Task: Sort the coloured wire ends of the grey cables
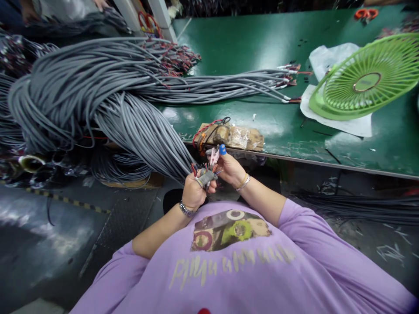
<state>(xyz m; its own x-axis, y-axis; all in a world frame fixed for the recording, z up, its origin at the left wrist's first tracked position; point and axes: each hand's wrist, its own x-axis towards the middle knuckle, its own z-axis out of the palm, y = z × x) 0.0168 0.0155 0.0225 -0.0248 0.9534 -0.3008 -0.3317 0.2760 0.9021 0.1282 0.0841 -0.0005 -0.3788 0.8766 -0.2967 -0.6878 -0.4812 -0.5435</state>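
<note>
My left hand [193,192], with a metal watch at the wrist, is closed round the end of a grey cable, and grey wrapping covers part of its thumb. Thin coloured wires [214,168] stick up from that cable end. Just to the right, my right hand [231,169] pinches a small pale pink tool [214,157] beside the wires; blue tape covers its thumb tip. A thick bundle of grey cables [147,131] runs down from the table to my left hand. The tool's tip is too small to make out.
On the green table [327,152] lie more grey cables [209,89], a worn wooden block [242,137] at the near edge, a green fan [366,83] on white plastic, and orange-handled scissors [365,15]. Another person's hand [101,4] shows at the top left.
</note>
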